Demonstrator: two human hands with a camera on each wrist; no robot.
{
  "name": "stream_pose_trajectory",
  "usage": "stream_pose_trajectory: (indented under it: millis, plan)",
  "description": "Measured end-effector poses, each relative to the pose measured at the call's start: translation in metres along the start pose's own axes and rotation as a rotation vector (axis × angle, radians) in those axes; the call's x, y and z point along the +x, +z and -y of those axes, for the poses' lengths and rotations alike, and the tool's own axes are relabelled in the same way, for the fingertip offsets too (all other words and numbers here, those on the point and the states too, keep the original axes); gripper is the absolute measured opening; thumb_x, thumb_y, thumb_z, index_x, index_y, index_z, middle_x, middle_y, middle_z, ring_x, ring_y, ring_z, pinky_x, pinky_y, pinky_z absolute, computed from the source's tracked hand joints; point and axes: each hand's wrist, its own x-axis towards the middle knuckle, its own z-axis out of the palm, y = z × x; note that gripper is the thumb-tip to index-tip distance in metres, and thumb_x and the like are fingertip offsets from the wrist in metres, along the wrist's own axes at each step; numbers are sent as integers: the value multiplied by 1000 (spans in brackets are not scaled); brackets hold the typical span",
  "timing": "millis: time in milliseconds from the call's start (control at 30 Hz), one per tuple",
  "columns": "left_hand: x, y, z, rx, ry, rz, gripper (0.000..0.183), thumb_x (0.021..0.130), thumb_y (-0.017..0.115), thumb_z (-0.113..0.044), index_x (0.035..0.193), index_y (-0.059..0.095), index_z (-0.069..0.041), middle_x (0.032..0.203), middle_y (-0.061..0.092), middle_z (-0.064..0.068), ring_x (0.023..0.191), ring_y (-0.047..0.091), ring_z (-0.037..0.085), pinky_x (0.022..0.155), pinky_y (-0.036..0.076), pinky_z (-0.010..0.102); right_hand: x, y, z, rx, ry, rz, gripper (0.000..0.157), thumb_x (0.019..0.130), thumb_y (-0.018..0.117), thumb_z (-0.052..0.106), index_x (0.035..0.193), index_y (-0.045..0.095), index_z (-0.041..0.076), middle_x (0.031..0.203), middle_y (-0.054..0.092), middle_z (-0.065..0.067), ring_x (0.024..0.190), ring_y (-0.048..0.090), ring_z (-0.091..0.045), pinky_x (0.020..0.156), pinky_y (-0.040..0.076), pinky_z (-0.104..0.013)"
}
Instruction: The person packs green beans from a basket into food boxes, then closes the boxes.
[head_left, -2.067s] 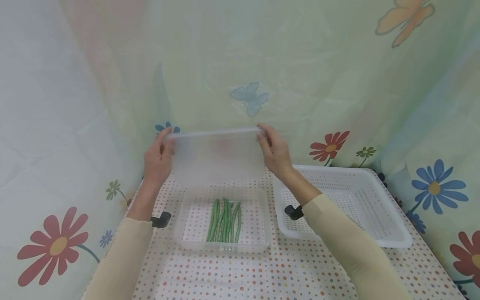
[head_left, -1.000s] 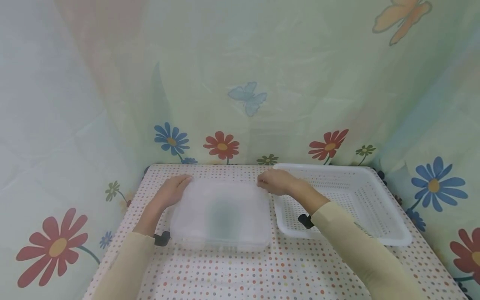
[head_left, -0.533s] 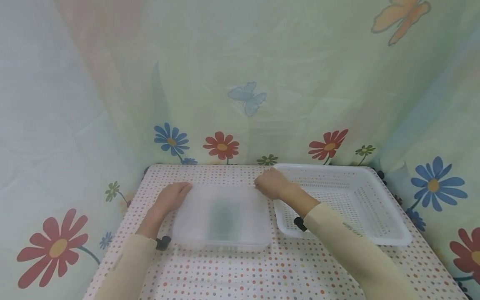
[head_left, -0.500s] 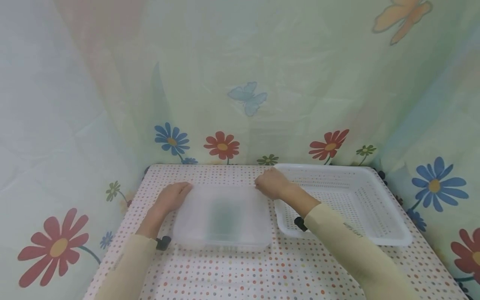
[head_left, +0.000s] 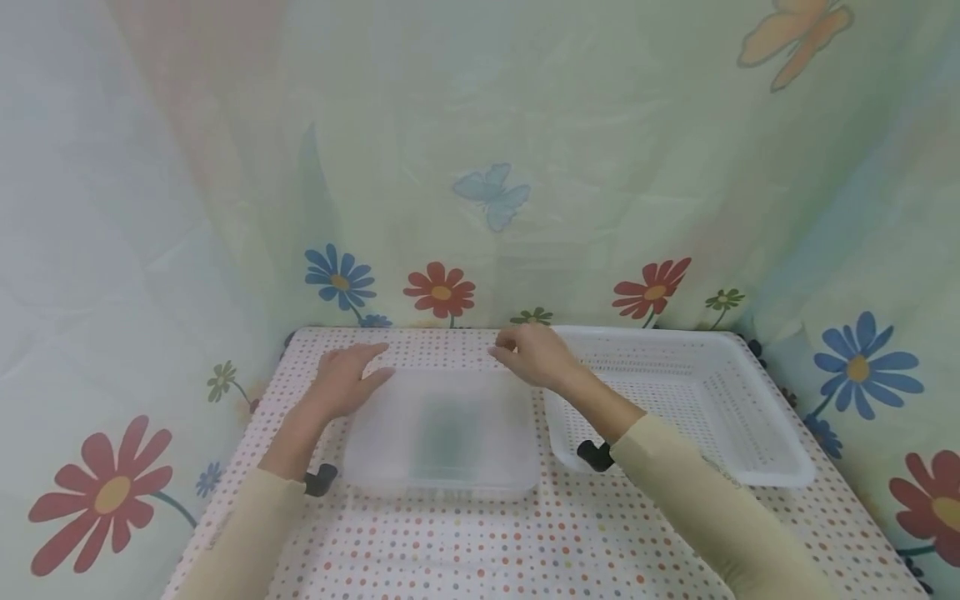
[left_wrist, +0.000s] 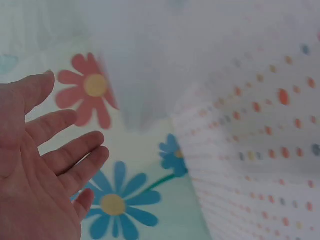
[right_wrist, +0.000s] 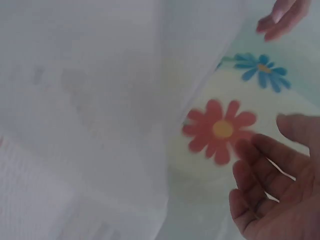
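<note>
A frosted lid (head_left: 378, 437) lies over the clear plastic box (head_left: 480, 493) on the table. Green beans (head_left: 446, 429) show through it only as a blurred green patch. At the lid's back left corner is my left hand (head_left: 339, 385), its thumb and fingers spread and holding nothing. My right hand (head_left: 531, 354) hovers by the back right corner, fingers loosely bent with nothing in them. The left wrist view shows the left palm (left_wrist: 35, 165) with fingers apart beside the pale lid. In the right wrist view the right hand's relaxed fingers (right_wrist: 265, 175) are away from the lid's edge.
To the right stands a white perforated basket (head_left: 772, 467), partly behind the right forearm. A dotted cloth (head_left: 450, 550) covers the table. Flower-printed curtains (head_left: 487, 275) rise close behind the table and at both sides.
The raised lid has come down over the box, covering the green beans. Both hands, lately at its back corners, have let go and lifted slightly, their fingers loosening.
</note>
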Motion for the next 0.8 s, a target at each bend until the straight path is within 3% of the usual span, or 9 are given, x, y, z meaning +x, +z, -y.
stream_pose_trajectory:
  millis: [100,200,333,467,600,800]
  plan:
    - [-1,-4,-16,1,33,11,58,106,55,-45,156,49,-15,158,52,11,151,42,36,126,18,66,-10,3,19,173,37,-23,29,104,63,31,120,75,10,112,76,-6,97,68,-23,83,60,-41]
    - [-4,-2,-32,-17,69,18,61,106,55,-46,159,45,-16,162,48,10,153,39,35,127,17,66,-19,15,31,209,35,-52,35,104,64,34,128,72,10,123,74,-7,108,68,-27,91,60,-44]
    - [-9,9,-52,-33,130,34,67,107,51,-50,164,35,-18,168,37,11,158,30,33,129,12,67,-30,34,33,86,33,-122,47,103,64,40,138,65,9,142,66,-12,133,59,-34,111,50,-55]
    - [-14,24,-63,-2,158,35,73,107,46,-56,167,24,-20,174,20,13,161,19,36,128,5,69,-38,47,24,-66,53,-174,56,102,64,44,145,58,8,153,55,-17,144,48,-39,120,37,-62]
    - [-18,38,-66,50,130,38,77,107,41,-59,169,14,-22,177,4,10,163,7,39,128,3,70,-43,56,14,-169,87,-143,72,100,61,56,154,49,10,165,39,-19,153,34,-43,126,21,-70]
    - [-20,46,-69,88,72,65,84,104,39,-68,169,3,-28,176,-10,10,162,-10,41,127,-3,71,-48,65,5,-296,142,-83,89,96,46,78,166,30,24,177,8,-10,162,4,-44,124,-1,-76]
